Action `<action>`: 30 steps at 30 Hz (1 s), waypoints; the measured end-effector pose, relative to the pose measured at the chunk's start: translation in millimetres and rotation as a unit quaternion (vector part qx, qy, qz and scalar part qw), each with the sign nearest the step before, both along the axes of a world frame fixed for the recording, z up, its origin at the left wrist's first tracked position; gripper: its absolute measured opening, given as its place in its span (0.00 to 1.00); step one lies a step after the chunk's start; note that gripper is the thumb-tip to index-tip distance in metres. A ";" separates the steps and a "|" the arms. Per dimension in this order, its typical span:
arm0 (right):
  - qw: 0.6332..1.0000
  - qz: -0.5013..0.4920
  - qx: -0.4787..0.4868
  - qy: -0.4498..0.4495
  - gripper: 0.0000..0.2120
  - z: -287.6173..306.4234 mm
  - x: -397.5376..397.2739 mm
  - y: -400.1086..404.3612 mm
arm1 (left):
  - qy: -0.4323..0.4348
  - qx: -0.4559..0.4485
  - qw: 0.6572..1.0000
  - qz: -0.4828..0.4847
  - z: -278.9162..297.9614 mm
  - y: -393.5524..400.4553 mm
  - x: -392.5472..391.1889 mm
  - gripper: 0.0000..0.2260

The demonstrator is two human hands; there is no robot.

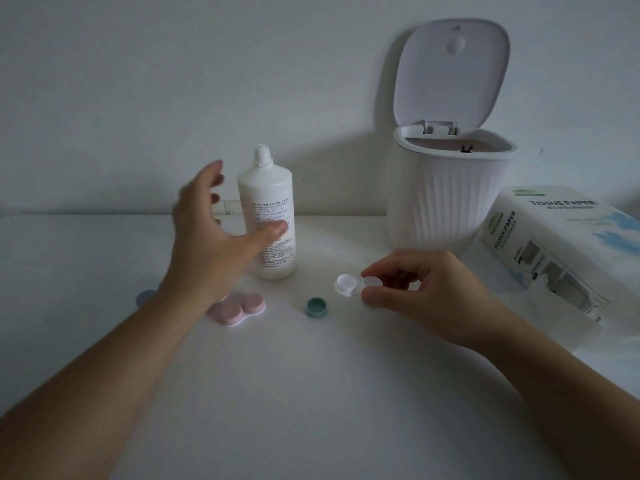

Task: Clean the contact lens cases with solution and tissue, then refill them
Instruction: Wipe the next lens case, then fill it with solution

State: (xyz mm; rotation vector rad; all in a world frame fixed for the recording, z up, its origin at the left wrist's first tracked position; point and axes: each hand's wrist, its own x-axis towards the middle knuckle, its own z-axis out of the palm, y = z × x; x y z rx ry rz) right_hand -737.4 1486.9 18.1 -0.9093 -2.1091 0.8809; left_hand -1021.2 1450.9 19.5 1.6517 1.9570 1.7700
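A white solution bottle (269,216) stands upright on the table with its cap off. My left hand (211,233) is spread open beside it, thumb across the bottle's front, fingers apart from it on the left. My right hand (412,285) pinches one well of a clear white lens case (349,285) just above the table. A green cap (317,307) lies below that case. A pink lens case (242,308) lies under my left wrist, partly hidden. A pale lilac cap (145,297) peeks out left of my forearm.
A white ribbed bin (446,199) with its lid up stands at the back right. A tissue paper pack (568,251) lies at the right edge. The white table (311,393) meets the wall behind the bottle.
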 end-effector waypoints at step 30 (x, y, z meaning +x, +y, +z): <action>0.999 0.032 0.022 -0.001 0.14 0.0 -4.3 -6.0 | 0.060 -0.180 0.936 -0.297 -9.0 -17.7 45.5 0.09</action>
